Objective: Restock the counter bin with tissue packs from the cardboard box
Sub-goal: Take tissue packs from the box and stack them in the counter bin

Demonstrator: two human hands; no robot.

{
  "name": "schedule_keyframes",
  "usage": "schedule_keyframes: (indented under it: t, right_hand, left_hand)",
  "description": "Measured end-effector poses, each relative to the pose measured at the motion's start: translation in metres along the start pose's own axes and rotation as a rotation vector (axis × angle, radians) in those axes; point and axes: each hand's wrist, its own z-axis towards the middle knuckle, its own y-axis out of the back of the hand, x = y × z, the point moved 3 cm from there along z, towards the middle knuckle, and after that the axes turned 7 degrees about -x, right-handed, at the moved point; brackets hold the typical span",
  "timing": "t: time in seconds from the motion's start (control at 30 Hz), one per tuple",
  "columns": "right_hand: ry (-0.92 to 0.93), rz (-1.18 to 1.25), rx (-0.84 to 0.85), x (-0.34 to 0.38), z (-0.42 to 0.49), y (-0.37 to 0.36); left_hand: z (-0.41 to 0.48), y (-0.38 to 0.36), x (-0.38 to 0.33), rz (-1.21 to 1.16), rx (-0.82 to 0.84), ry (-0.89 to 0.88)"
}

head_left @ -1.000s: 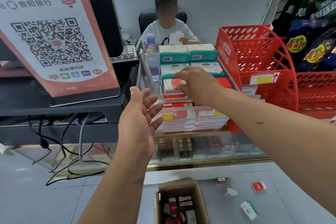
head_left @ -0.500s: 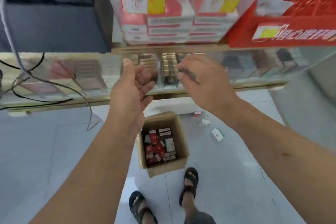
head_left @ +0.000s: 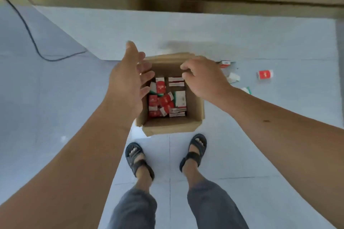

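Note:
An open cardboard box (head_left: 195,117) stands on the floor in front of my feet. Several red, white and green tissue packs (head_left: 165,98) lie jumbled inside it. My left hand (head_left: 128,80) hovers over the box's left edge with fingers spread and holds nothing. My right hand (head_left: 202,78) hovers over the box's far right corner, fingers loosely curled, with nothing in it. The counter bin is out of view.
The brass-coloured base of the counter (head_left: 167,0) runs across the top. Loose packs (head_left: 265,74) lie on the tiled floor right of the box. A black cable (head_left: 31,39) trails on the floor at the left. My sandalled feet (head_left: 137,156) stand just behind the box.
My view has swung down from the counter bin to the floor. Both hands have come down from the bin and now hover over the cardboard box, empty.

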Motion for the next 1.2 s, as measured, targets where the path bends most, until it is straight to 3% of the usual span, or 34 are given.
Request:
schedule_keyframes:
  t: [0.2, 0.33, 0.57, 0.8, 1.0, 1.2]
  right_hand:
    - [0.001, -0.181, 0.299, -0.06, 0.028, -0.145]
    - [-0.101, -0.251, 0.53, -0.093, 0.044, -0.232]
    - [-0.134, -0.347, 0.755, -0.143, 0.057, -0.362]
    - [-0.085, -0.357, 0.824, -0.175, 0.076, -0.423]
    - [0.008, -0.441, 0.787, -0.188, 0.083, -0.43]
    - [-0.065, -0.34, 0.692, -0.172, 0.079, -0.407]
  left_hand:
    - [0.09, -0.013, 0.096, 0.064, -0.071, 0.114]
    - [0.147, -0.026, 0.153, 0.122, -0.036, 0.178]
    - [0.232, -0.046, 0.211, 0.078, -0.001, 0.185]
    - [0.27, -0.061, 0.229, 0.031, 0.007, 0.15]
    - [0.28, -0.064, 0.231, 0.027, -0.004, 0.155]
    - [0.265, -0.065, 0.225, -0.006, 0.001, 0.167]
